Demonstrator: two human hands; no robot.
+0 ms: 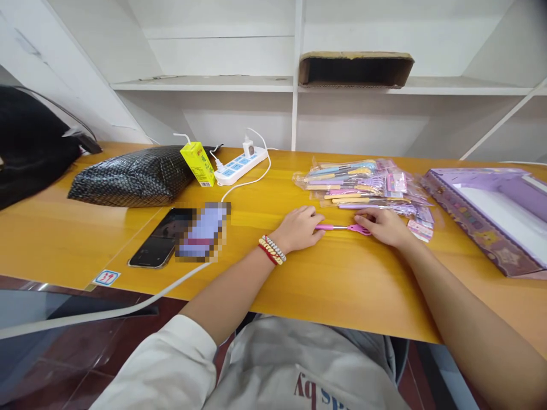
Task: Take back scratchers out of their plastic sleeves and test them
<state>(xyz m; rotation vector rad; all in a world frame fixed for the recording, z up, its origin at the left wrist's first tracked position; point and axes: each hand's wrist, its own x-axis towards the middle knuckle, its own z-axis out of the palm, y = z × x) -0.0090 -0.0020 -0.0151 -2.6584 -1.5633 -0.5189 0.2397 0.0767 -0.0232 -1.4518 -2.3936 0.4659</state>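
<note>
A pink stick with a metal middle and a wider pink end (341,227) lies level between my two hands, low over the wooden table (342,285). My left hand (299,229), with beaded bracelets at the wrist, has its fingers closed at the stick's left end. The wider right end is pinched by my right hand (382,226). Just beyond the hands lies a pile of similar sticks in clear plastic wrappers (354,182), in blue, yellow, pink and purple.
A purple open box (482,225) stands at the right. To the left are two phones (160,239), a power strip (241,165) with a white cable, a yellow drink carton (198,164) and a black wrapped package (132,176). White shelves (205,84) hold a cardboard box (356,70).
</note>
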